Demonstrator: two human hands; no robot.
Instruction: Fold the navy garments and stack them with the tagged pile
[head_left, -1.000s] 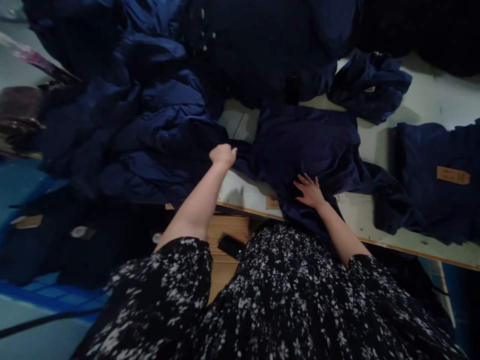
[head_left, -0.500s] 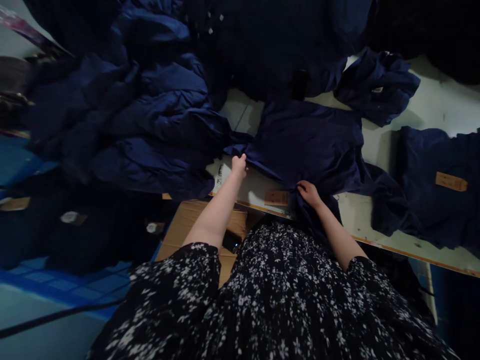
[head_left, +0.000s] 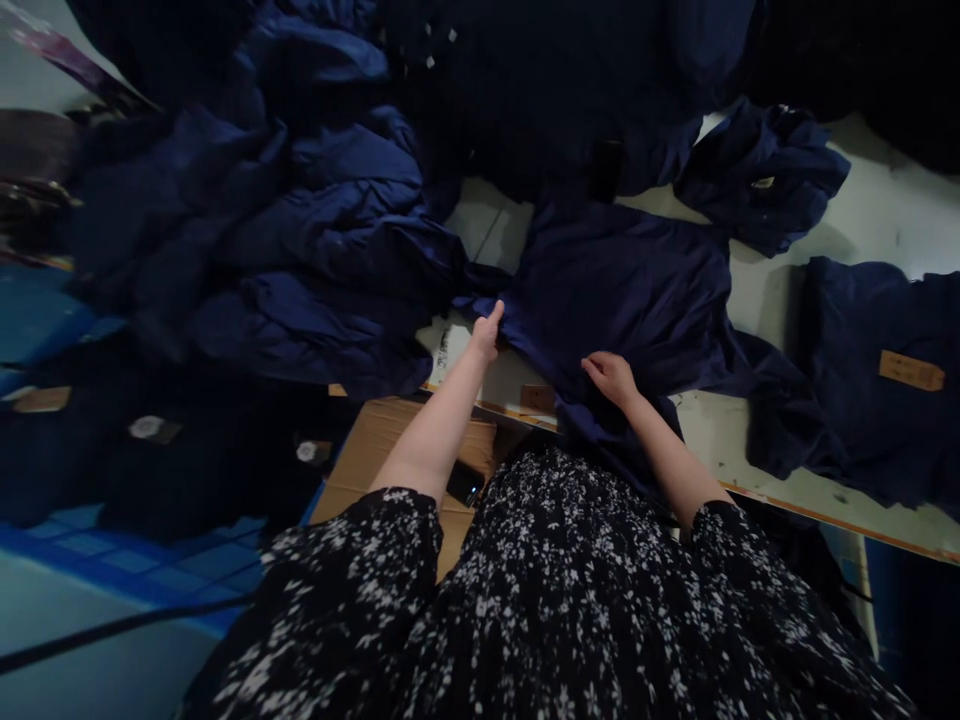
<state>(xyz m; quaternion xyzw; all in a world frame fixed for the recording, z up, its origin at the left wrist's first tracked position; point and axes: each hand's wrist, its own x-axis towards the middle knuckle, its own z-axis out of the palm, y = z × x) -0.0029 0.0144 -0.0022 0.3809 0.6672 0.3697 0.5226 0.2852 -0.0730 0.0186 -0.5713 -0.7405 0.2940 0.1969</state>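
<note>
A blue crate (head_left: 142, 585) at lower left holds dark garments (head_left: 217, 480) with tags, their print too small to read. A black device (head_left: 465, 484) with a small light lies on cardboard (head_left: 367, 450) below the table (head_left: 712, 430). On the table, a navy garment (head_left: 630, 290) lies spread between a crumpled navy heap (head_left: 322, 250) and a folded garment (head_left: 885, 420) bearing a tan tag (head_left: 911, 370), its writing illegible. The left hand (head_left: 486, 335), partly curled, thumb extended, is at the spread garment's left edge; the right hand (head_left: 611, 377) curls loosely over its front. Whether either grips cloth cannot be told.
</note>
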